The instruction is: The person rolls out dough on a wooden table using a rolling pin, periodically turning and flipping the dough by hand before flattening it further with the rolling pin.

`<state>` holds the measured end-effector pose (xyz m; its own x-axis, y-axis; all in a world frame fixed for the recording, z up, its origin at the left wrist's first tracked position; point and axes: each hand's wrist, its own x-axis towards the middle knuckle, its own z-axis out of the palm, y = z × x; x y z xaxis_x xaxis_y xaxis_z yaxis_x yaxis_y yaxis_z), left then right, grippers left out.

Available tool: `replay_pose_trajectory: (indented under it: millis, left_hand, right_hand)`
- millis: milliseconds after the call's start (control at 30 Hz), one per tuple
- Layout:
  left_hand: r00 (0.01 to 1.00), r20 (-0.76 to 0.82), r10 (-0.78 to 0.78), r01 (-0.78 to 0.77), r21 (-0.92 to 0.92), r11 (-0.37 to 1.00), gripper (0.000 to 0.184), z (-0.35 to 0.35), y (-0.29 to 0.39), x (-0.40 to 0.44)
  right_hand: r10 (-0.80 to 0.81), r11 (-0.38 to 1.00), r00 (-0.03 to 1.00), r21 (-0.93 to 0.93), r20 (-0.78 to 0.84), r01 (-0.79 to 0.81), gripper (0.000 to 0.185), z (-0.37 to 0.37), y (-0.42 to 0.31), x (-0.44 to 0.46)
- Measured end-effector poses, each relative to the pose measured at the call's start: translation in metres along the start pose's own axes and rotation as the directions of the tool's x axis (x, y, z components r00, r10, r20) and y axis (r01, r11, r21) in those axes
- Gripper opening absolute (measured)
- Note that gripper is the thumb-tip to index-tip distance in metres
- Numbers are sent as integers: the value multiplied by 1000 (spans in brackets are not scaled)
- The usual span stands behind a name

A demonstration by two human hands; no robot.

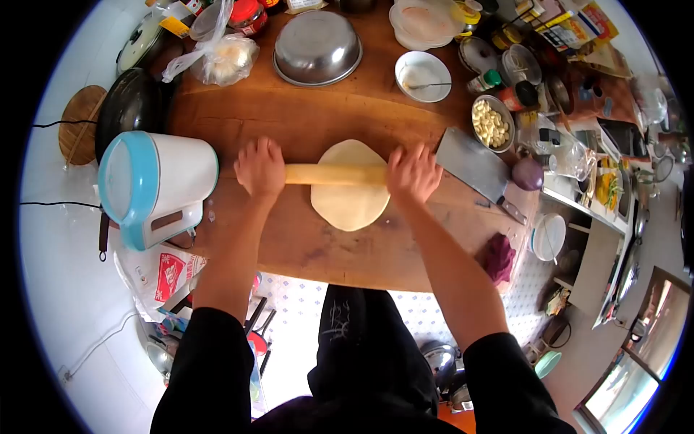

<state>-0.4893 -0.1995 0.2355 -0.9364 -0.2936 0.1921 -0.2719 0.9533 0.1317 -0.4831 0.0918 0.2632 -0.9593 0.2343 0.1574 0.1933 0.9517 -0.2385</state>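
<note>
Cleaver [473,165] lies just beside the right hand [415,172].

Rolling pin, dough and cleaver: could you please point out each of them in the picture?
Rolling pin [336,174]: head view, the middle of its visible length.
Dough [350,206]: head view, the flat part nearer the person.
Cleaver [475,166]: head view, the broad metal blade.

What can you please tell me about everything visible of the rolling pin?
The rolling pin is a plain, pale yellowish cylinder that looks wooden. It lies crosswise over the flattened dough, across the half farther from the person. The left hand covers one end, the right hand the other, hiding both tips.
</note>
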Motion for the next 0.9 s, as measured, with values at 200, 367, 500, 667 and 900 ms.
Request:
replay_pose_trajectory:
  millis: [200,367,500,667,900]
  left_hand:
    - [957,-190,218,-239,-97,966,16,-38,-34,-109]
    - [938,-68,341,-346,-89,934,16,-23,-24,-50]
    - [978,70,196,-190,-85,978,28,-7,-17,-1]
    - [925,-281,256,-254,45,966,27,-18,-31,-65]
    - [968,-69,241,-243,-8,970,28,0,-26,7]
  right_hand:
    - [-374,927,923,-31,-91,373,29,-43,48,-91]
    - [-213,977,972,7,-99,215,29,-11,44,-60]
    - [72,997,997,-33,9,-72,29,0,19,11]
    - [-241,968,970,58,-39,243,35,-12,46,-69]
    - [-154,988,986,-5,-64,154,25,4,18,16]
